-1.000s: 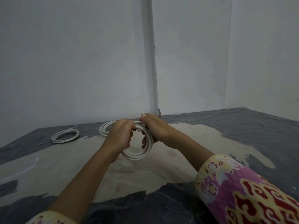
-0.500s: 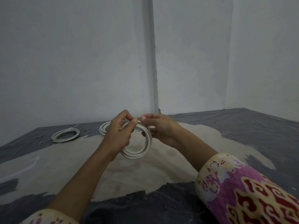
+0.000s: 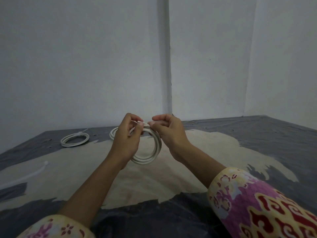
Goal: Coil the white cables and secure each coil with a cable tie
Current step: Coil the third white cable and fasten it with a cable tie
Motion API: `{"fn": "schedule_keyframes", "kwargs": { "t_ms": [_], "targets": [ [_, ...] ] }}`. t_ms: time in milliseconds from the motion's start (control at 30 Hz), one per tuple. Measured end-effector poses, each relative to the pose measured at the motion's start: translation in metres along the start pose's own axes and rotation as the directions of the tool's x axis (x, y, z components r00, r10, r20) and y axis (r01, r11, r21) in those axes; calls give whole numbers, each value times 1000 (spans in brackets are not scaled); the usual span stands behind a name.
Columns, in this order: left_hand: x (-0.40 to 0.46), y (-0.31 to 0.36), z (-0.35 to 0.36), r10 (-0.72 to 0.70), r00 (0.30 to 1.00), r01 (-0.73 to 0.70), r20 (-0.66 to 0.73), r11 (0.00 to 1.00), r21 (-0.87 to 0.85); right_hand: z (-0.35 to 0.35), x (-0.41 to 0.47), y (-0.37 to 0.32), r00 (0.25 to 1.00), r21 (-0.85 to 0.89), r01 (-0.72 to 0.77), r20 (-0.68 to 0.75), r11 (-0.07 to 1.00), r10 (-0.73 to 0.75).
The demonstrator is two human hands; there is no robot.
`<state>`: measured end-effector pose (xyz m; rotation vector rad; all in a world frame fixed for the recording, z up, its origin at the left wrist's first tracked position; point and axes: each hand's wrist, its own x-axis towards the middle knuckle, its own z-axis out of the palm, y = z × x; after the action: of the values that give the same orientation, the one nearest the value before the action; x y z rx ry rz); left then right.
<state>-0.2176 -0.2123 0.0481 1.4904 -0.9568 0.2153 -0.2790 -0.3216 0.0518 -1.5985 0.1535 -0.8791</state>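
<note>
- The left hand (image 3: 127, 140) is raised above the floor with its fingers curled, thumb and fingertips pinching the top of a round coil of thick white cable (image 3: 153, 152).
- The right hand (image 3: 169, 133) meets it at the same spot, fingers bent, pinching the top of that coil from the other side; the two sets of fingertips almost touch.
- Something small and pale sits between the fingertips at the coil's top; whether it is a cable end or a tie is too small to tell.
- The held coil hangs upright between the hands, its several loops lying close together, its lower edge near or just above a pale beige patch of the floor covering (image 3: 171, 179); contact cannot be judged.
- A second coil of white cable (image 3: 112, 133) lies flat behind the left hand, mostly hidden by it.
- A third coil of white cable (image 3: 75, 139) lies flat farther left on the dark grey plastic sheet (image 3: 257, 134), well apart from the hands, with a thin tail sticking out at its far side.
- A long thin white cable tie (image 3: 36, 170) lies loose at the left edge of the beige patch.
- Both forearms are bare, ending in yellow sleeves with purple and red floral print (image 3: 257, 203).
- Plain whitish walls (image 3: 85, 66) meet in a corner behind.
</note>
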Motion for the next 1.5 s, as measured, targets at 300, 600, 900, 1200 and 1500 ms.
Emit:
{"fn": "schedule_keyframes", "kwargs": {
  "t_ms": [300, 600, 900, 1200, 1500],
  "targets": [
    [1, -12, -7, -57, 994, 59, -89, 998, 26, 17, -10, -2, 914, -583, 345, 386, 736, -122],
    [-19, 3, -75, -285, 955, 291, -81, 954, 77, 75, -30, -9, 912, -601, 343, 398, 722, -101],
    [-43, -41, -189, -358, 899, 365, -252, 296, 883, 125, -45, 3, 884, -583, 266, 465, 768, 47],
    [-44, -62, -194, -366, 900, 303, -238, 130, 944, 128, -38, 8, 889, -569, 249, 456, 783, 49],
    [-28, -38, -151, -231, 968, 230, -94, 682, 694, 104, -27, 5, 896, -588, 264, 444, 765, 32]
  ]
}}
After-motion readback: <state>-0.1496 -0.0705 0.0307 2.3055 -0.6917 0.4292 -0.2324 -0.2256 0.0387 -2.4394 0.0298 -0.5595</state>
